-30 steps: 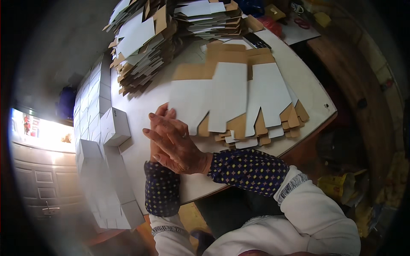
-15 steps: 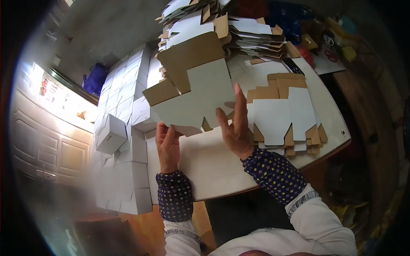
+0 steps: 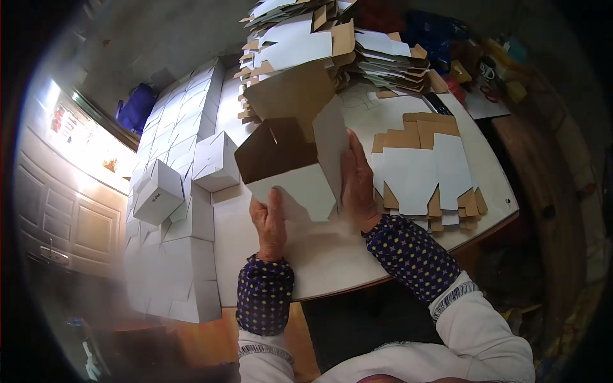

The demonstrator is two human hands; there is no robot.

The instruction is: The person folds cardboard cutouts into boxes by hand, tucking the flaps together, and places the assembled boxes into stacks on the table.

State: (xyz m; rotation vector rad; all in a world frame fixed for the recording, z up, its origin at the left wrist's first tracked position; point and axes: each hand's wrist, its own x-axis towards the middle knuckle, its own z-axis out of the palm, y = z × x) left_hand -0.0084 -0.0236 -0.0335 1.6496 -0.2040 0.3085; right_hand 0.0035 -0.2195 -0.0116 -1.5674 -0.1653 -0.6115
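Between both hands a white cardboard box (image 3: 297,191), brown on its inside, stands opened out into a square tube above the table. Its brown flaps spread at the far end. My left hand (image 3: 269,220) grips the near left wall, with the thumb lying on the white face. Along the right wall rests my right hand (image 3: 359,182), its fingers pressed together against the cardboard; part of them is hidden behind the box. To the right of my right hand lies a small pile of flattened white and brown box blanks (image 3: 408,172).
Rows of folded white boxes (image 3: 175,262) line the left side, with one tilted box (image 3: 158,193) on top. Tall stacks of flat blanks (image 3: 294,48) stand at the far side of the white table (image 3: 319,268). A dark blue bag (image 3: 136,108) is at the far left.
The flat blank has been opened into a square tube. My left hand has shifted right and its thumb now lies on the near face; my right hand has moved flat against the right wall.
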